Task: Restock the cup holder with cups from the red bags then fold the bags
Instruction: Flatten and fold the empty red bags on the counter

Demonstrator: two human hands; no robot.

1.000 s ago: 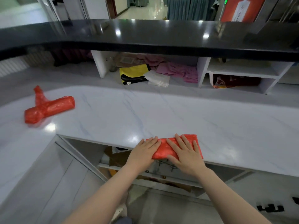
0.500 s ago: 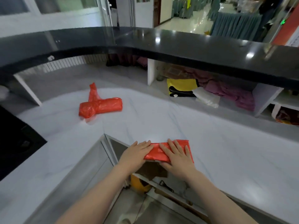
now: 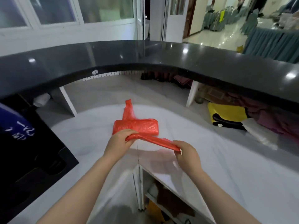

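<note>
A folded red bag (image 3: 153,140) hangs stretched as a flat strip above the white marble counter (image 3: 226,159). My left hand (image 3: 120,140) grips its left end and my right hand (image 3: 186,153) pinches its right end. Just behind it a second red bag (image 3: 137,126) lies on the counter, folded into a block with its handle sticking up toward the back. No cup holder or cups are visible.
A raised black bar top (image 3: 145,59) curves over the back of the counter. A black machine (image 3: 32,151) stands at the left. A yellow bag (image 3: 226,113) and pink cloth sit in cubbies at the right. Open shelving lies below the counter edge.
Both hands lifted the folded bag off the counter's front edge and carried it left toward the other red bag. My view swung left with them.
</note>
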